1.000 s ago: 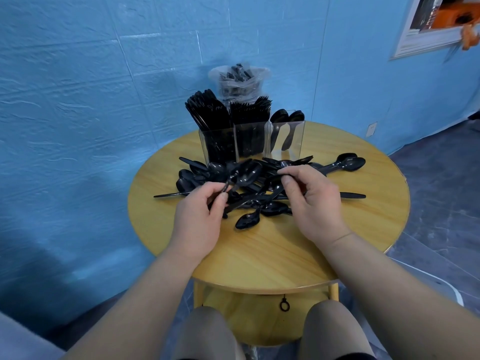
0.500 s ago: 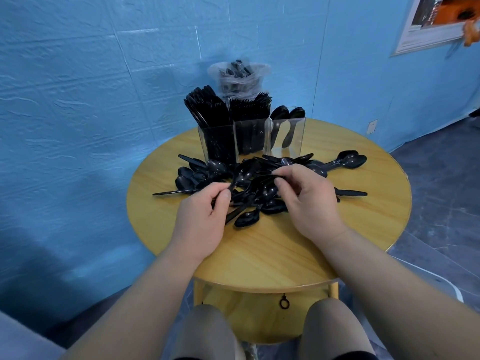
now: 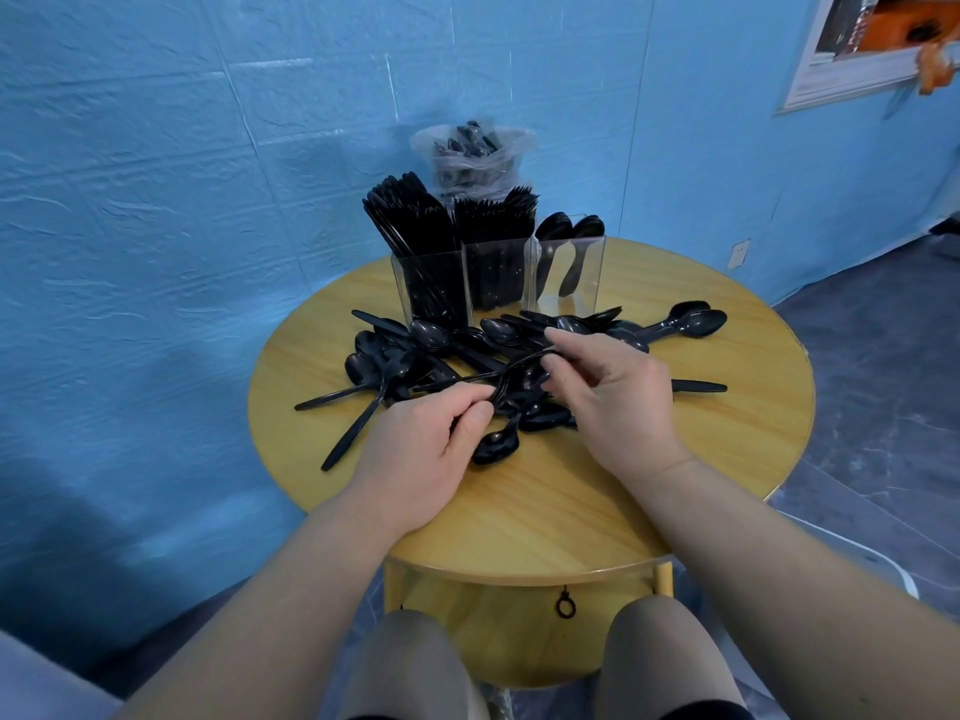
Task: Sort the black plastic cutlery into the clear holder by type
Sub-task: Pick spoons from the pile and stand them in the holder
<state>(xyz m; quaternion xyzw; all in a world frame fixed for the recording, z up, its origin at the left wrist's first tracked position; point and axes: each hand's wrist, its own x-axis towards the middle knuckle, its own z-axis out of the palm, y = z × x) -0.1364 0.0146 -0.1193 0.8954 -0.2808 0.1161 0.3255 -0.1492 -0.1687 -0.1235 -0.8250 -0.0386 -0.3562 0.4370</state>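
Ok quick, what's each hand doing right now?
Left hand: pinching a black spoon by its handle.
Right hand: fingers curled round cutlery at the top of the pile.

Left hand [image 3: 421, 449] and right hand [image 3: 610, 394] both pinch, fingers curled.

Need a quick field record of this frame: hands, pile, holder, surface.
left hand: pinches cutlery at the pile's near edge
right hand: pinches a black piece above the pile
pile: loose black spoons, a knife at right
clear holder: three compartments; left and middle packed, right holds few spoons
table: round, wooden
bag: behind holder, more cutlery
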